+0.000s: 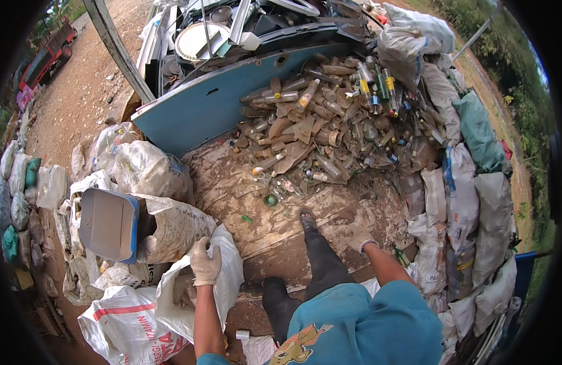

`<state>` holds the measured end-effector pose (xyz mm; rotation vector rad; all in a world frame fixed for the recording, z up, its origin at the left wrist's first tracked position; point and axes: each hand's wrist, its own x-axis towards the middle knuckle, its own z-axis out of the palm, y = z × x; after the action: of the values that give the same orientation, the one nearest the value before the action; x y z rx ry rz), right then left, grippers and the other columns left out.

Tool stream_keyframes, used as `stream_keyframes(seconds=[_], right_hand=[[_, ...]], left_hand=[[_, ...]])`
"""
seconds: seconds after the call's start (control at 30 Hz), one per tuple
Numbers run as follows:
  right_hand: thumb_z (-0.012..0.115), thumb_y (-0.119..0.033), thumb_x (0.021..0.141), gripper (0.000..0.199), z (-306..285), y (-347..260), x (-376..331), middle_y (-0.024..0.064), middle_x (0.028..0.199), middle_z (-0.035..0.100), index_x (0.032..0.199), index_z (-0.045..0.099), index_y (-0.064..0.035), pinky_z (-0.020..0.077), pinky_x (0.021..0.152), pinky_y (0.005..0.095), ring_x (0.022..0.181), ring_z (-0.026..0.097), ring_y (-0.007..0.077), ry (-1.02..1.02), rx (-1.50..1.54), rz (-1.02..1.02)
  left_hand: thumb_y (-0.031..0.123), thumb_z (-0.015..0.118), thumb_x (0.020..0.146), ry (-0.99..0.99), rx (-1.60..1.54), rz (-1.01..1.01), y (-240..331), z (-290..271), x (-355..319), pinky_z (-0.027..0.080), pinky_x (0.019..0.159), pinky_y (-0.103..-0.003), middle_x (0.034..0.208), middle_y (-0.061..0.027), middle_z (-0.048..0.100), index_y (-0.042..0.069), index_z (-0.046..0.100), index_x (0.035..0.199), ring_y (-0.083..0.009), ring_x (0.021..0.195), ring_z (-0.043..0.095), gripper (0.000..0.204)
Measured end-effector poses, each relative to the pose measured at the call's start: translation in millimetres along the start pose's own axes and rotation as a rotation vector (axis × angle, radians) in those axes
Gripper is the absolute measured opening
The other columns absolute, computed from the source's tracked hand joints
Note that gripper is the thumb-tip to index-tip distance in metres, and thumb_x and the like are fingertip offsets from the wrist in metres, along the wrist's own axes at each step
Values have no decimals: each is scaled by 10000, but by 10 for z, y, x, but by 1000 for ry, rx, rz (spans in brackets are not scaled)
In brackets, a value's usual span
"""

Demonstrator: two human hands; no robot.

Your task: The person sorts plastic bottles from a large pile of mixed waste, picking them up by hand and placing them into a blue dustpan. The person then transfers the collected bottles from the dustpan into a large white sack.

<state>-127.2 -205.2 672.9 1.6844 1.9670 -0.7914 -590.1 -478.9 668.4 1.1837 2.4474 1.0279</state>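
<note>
My left hand, in a pale work glove, grips the rim of a white woven sack and holds its mouth up. My right hand, also gloved, hangs over the muddy boards with nothing visible in it; its fingers look loosely curled. My dark-trousered leg and foot reach forward between the hands. A big heap of dirty glass bottles lies ahead, well beyond both hands.
A blue panel leans behind the heap with scrap metal above it. Stuffed sacks wall the right side and more lie left. A grey-blue bin lies on its side. A red vehicle stands far left.
</note>
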Motion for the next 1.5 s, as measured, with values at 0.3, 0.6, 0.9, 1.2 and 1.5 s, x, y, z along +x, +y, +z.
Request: stream_keyframes(seconds=[0.3,0.6,0.9,1.2,1.5], right_hand=[[788,-487,800,745,-300,141,2871,200,1380,633,1407,576,-111,480,1088,439,1305,587,362,-2,136,320],[742,-427,851,788,122,109,5590,205,1277,578,1479,427,-69,467,989,524,1233,557,381,58,-165,202],[781,-330,730,742,695,944,5442,204,1135,582,1357,495,-54,506,882,548,1095,595,388,243,-92,46],[770,-400,686,632,961,1651,5455,198,1171,553,1209,602,-88,426,1013,581,1157,516,415,461,-28,-166],[889,-522,609,746,1015,1552,5577,283,1325,456,1223,637,-183,396,1032,616,1229,446,485,559,-197,-67]], left_hand=[[329,767,778,-598,307,-274,136,2697,880,521,942,-517,1218,-254,639,49,526,1333,-435,1123,634,667],[256,803,757,-567,476,-240,-891,5473,2801,451,1098,-483,1461,-293,468,3,300,1546,-458,1332,488,969],[204,859,651,-790,563,-257,-1117,6597,3851,533,972,-469,1245,-182,676,124,563,1373,-386,1154,653,785],[5,738,743,-303,-576,-823,-989,6078,2256,576,809,-388,1042,-81,656,21,599,1195,-230,928,671,473],[250,670,773,-508,-1548,-1468,485,8261,748,563,928,-488,1108,-133,661,-6,590,1302,-307,1007,659,593]])
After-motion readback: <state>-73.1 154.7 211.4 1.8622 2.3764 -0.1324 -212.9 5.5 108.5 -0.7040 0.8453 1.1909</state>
